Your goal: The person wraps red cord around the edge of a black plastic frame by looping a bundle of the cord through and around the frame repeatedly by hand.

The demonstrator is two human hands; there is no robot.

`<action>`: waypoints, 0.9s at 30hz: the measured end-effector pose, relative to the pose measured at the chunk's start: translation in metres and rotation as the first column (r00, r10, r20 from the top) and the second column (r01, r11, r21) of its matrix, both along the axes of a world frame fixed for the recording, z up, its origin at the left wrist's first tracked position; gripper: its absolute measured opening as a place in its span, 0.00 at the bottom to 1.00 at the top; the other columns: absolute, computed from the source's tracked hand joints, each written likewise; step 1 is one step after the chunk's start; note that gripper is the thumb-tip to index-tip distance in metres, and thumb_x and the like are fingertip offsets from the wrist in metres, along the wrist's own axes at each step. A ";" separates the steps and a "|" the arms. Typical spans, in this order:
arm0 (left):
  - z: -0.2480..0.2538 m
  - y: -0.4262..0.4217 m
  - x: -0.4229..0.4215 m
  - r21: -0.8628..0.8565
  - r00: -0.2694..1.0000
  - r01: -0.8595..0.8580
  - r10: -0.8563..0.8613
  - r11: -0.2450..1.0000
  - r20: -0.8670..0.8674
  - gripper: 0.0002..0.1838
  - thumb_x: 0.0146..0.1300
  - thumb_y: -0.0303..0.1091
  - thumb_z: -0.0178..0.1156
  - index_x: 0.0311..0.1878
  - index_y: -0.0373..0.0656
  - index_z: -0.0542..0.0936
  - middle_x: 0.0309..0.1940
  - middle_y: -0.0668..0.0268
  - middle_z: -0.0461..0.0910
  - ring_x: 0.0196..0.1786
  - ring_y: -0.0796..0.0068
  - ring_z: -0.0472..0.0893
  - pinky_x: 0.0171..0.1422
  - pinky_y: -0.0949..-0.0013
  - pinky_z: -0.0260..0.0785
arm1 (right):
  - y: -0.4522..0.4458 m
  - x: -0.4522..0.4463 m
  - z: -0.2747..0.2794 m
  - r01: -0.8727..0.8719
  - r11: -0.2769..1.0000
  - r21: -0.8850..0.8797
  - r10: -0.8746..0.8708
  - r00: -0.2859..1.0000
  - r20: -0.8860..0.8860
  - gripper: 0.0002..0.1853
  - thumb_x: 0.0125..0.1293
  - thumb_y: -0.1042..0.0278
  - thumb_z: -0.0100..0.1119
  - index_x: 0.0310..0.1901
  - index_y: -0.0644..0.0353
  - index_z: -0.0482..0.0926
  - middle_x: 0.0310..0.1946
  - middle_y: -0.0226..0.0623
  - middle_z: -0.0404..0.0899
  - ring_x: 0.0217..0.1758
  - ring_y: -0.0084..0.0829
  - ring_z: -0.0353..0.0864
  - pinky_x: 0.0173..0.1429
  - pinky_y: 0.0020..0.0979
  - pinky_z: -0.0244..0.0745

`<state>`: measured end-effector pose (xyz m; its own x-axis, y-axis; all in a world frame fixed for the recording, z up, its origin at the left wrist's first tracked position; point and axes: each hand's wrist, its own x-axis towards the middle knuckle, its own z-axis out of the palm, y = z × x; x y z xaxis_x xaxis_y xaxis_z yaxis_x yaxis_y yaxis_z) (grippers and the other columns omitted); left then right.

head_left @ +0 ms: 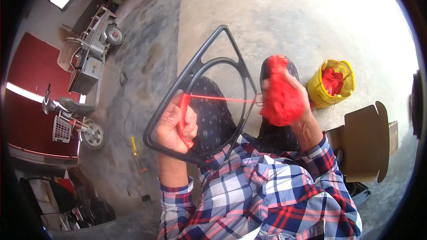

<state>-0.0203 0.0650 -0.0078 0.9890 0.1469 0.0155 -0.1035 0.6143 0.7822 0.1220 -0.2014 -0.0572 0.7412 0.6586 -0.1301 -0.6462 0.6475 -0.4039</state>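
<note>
A black frame [194,69], roughly triangular with a round ring inside, stands tilted over my lap. My left hand [175,126] is closed around its left side, where red cord [183,111] is wound in a tight coil. From the coil's top a taut strand of red cord crosses the ring to my right hand [299,93]. That hand is closed on a bunched red bundle [282,100], blurred by motion, above my right knee. A small metal piece [259,100] shows at the bundle's left edge, beside the frame's right side.
Right of my knee stands a yellow bucket [321,90] with red material inside. An open cardboard box [367,142] is nearer on the right. A yellow-handled tool [134,146] and a cable lie on the floor at left. A three-wheeled vehicle [91,62] and a scooter [73,124] stand farther left.
</note>
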 end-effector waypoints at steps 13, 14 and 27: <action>0.000 -0.063 0.017 -0.185 0.996 -0.069 0.079 0.980 0.047 0.40 0.70 0.65 0.45 0.67 0.34 0.68 0.64 0.51 0.73 0.65 0.57 0.73 0.72 0.55 0.63 | 0.059 -0.031 0.070 0.437 0.844 -0.312 0.193 0.294 0.936 0.14 0.61 0.71 0.65 0.44 0.64 0.72 0.30 0.40 0.81 0.35 0.23 0.79 0.41 0.29 0.74; -0.010 -0.057 0.011 -0.013 0.985 -0.173 0.173 0.985 -0.005 0.35 0.68 0.53 0.56 0.67 0.34 0.68 0.66 0.50 0.70 0.70 0.55 0.68 0.77 0.51 0.54 | 0.062 -0.032 0.066 0.356 0.896 -0.264 0.130 0.359 0.924 0.14 0.61 0.70 0.65 0.44 0.64 0.72 0.30 0.39 0.81 0.36 0.23 0.79 0.42 0.29 0.74; 0.017 -0.072 0.005 -0.243 0.985 -0.089 0.049 0.966 -0.167 0.25 0.74 0.50 0.47 0.57 0.36 0.76 0.49 0.55 0.81 0.47 0.63 0.82 0.54 0.61 0.73 | 0.092 -0.018 0.028 -0.581 0.777 0.241 0.547 0.813 0.198 0.17 0.65 0.58 0.65 0.47 0.62 0.81 0.43 0.38 0.84 0.41 0.29 0.84 0.50 0.31 0.78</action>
<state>-0.0153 -0.0065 0.0088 0.9631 0.1941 -0.1862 -0.0397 0.7874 0.6152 0.1037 -0.1096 -0.0289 0.2231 0.9576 0.1822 -0.8929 0.2757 -0.3560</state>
